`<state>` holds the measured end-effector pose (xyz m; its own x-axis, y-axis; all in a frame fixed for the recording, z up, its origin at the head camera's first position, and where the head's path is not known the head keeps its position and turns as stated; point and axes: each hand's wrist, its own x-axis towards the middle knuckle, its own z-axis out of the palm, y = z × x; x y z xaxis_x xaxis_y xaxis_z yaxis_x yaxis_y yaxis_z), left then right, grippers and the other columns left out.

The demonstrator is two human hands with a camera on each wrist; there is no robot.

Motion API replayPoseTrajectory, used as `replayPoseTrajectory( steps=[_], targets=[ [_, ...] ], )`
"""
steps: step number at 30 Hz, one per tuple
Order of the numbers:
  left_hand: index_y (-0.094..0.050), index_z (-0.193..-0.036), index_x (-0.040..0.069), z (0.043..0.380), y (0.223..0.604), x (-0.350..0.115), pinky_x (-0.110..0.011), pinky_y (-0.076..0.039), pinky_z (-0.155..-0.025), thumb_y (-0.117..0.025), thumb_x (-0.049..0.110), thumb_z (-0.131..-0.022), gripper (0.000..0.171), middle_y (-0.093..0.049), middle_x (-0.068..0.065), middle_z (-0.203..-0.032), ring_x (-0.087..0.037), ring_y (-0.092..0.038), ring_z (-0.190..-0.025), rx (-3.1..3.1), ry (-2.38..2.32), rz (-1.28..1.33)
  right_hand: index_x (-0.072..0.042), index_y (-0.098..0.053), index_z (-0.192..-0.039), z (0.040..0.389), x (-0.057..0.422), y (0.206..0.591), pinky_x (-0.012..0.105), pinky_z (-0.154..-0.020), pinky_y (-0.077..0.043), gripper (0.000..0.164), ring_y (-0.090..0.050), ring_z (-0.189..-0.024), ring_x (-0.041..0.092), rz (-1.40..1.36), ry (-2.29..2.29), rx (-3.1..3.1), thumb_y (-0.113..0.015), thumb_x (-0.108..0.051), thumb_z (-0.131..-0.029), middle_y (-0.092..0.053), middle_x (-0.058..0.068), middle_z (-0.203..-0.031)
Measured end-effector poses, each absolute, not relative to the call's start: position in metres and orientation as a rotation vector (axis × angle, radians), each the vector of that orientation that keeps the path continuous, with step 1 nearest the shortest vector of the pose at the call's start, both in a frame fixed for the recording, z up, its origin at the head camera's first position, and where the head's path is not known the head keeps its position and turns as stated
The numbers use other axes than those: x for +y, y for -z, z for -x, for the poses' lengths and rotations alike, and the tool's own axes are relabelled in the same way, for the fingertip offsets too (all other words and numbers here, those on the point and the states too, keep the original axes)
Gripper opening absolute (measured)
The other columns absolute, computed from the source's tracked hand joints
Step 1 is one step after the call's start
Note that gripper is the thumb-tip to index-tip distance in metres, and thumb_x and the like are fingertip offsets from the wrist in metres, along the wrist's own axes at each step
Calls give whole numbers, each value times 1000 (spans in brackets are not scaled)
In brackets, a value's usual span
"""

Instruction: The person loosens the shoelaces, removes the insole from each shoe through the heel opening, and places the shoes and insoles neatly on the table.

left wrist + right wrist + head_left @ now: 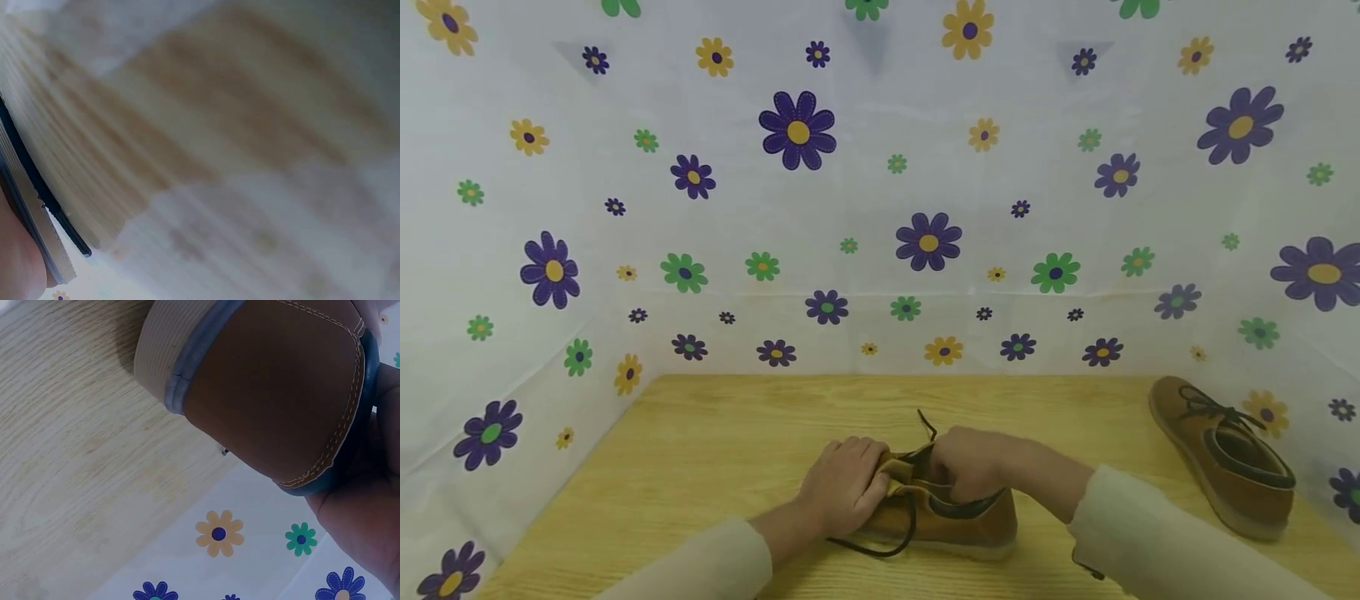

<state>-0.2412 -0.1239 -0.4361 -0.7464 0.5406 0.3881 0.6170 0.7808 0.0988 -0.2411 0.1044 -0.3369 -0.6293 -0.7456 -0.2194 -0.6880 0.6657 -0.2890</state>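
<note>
A brown leather shoe [955,529] with a pale sole stands on the wooden tabletop, toe to the left. Over its front lies my left hand [844,487], gripping the upper near the lace flaps, thumb on the near side. My right hand [973,462] reaches down into the shoe's opening with bent fingers; the shoe hides their tips, so I cannot tell whether they pinch anything. A dark shoelace [910,529] hangs loose down the near side, and another end sticks up beyond the opening. In the right wrist view the stitched heel [275,394] fills the middle.
A matching shoe [1225,467], its lace tied in a bow, stands at the right edge of the wooden table [715,433]. White sheeting [865,200] printed with purple, yellow and green flowers rises behind the table and along both sides.
</note>
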Motion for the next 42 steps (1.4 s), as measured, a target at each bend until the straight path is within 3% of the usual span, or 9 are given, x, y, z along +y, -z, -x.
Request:
replayPoseTrajectory(
  steps=[6, 12, 16, 26, 30, 33, 35, 38, 42],
  targets=[
    [-62, -119, 9, 243, 437, -124, -43, -48, -86, -41, 28, -100, 34, -67, -5, -110, -21, -62, -100, -2609, 283, 881, -8, -73, -79, 240, 104, 333, 19, -60, -49, 13, -56, -62, 2, 1185, 309, 2621, -65, 2, -78, -65, -6, -69],
    [-62, -119, 9, 242, 438, -125, -42, -48, -85, -41, 28, -100, 34, -67, -4, -110, -21, -61, -99, -2615, 267, 878, -8, -73, -77, 240, 101, 330, 21, -56, -49, 17, -55, -59, 5, 1182, 282, 2675, -63, 5, -77, -65, -4, -68],
    [-62, -119, 9, 241, 439, -125, -42, -48, -85, -41, 28, -100, 34, -67, -4, -109, -20, -61, -98, -2615, 263, 879, -7, -76, -84, 238, 99, 325, 23, -63, -54, 24, -66, -71, 11, 1091, 288, 2714, -61, 10, -77, -72, 0, -79],
    [-62, -118, 9, 242, 440, -121, -42, -49, -86, -42, 27, -99, 33, -67, -4, -109, -20, -62, -99, -2581, 256, 889, -4, -78, -85, 238, 104, 319, 29, -71, -57, 28, -71, -84, 21, 1073, 289, 2772, -60, 13, -72, -75, 5, -87],
    [-62, -117, 9, 242, 439, -120, -42, -49, -86, -42, 28, -99, 33, -67, -3, -109, -20, -61, -99, -2587, 248, 889, -5, -73, -69, 241, 105, 318, 21, -56, -47, 26, -54, -59, 7, 1150, 303, 2777, -55, 14, -70, -63, -5, -64],
    [-62, -117, 9, 241, 439, -121, -42, -49, -87, -42, 27, -98, 33, -67, -3, -109, -20, -61, -99, -2592, 250, 888, -10, -64, -57, 242, 104, 317, 19, -48, -33, 29, -32, -51, 4, 1162, 319, 2755, -53, 14, -70, -45, -10, -52],
    [-62, -117, 10, 240, 439, -122, -42, -48, -87, -42, 27, -98, 33, -67, -3, -109, -19, -61, -99, -2595, 255, 887, -11, -62, -57, 242, 104, 316, 19, -46, -31, 30, -31, -49, 4, 1122, 317, 2747, -54, 14, -70, -43, -11, -51],
    [-62, -118, 10, 240, 438, -122, -43, -48, -87, -41, 27, -99, 33, -67, -3, -109, -20, -61, -99, -2604, 264, 885, -9, -69, -62, 241, 106, 313, 22, -51, -45, 28, -47, -52, 6, 1056, 293, 2747, -55, 13, -71, -60, -7, -58],
    [-62, -120, 10, 240, 438, -122, -43, -48, -87, -41, 28, -99, 34, -67, -3, -110, -20, -61, -99, -2620, 271, 881, -6, -77, -75, 241, 109, 312, 33, -71, -58, 28, -69, -74, 17, 1035, 259, 2749, -56, 13, -71, -75, 5, -82]
  ],
)
